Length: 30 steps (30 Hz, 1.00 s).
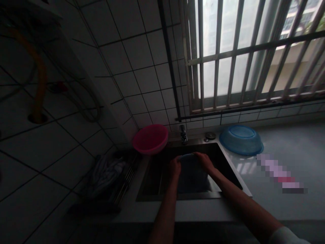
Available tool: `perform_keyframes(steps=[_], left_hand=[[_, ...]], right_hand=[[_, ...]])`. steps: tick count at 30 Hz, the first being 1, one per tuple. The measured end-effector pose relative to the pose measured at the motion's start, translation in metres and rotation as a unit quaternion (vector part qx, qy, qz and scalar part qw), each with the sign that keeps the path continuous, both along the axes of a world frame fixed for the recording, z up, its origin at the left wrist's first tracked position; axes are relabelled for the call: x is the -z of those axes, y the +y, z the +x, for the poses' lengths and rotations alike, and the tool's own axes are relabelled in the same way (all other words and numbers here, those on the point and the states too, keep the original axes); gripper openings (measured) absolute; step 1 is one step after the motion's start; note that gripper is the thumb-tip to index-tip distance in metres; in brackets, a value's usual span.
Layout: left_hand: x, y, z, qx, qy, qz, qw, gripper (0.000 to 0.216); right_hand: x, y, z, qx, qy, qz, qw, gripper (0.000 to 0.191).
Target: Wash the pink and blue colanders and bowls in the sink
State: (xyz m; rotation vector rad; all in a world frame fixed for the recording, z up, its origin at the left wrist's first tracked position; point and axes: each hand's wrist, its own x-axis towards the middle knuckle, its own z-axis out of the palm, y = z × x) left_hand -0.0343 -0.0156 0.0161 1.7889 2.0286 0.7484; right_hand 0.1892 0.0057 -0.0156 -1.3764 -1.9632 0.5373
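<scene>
Over the steel sink (230, 166), both of my hands are closed on a dark bluish basin (191, 174). Its curved, paler rim shows at the top between the hands. My left hand (174, 167) grips its left side near the rim. On the upper right of the rim is my right hand (205, 162), with its fingers curled over the edge. The basin appears tilted. Shadow hides its details and the fingertips. Behind it stands a chrome tap (183, 134).
A pink basin (150, 139) leans at the sink's back left corner. To the right, a blue basin (241, 139) lies upside down on the white counter (291, 142). A sink strainer (210, 136) sits near the tap. Dark cloth (106, 173) lies on the left.
</scene>
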Motion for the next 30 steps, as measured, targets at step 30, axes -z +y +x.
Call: perform_keyframes(steps=[30], left_hand=[[-0.006, 0.0, 0.001, -0.022, -0.024, -0.002, 0.999, 0.037]], right_hand=[[0.002, 0.003, 0.005, 0.022, 0.056, 0.008, 0.998, 0.045]])
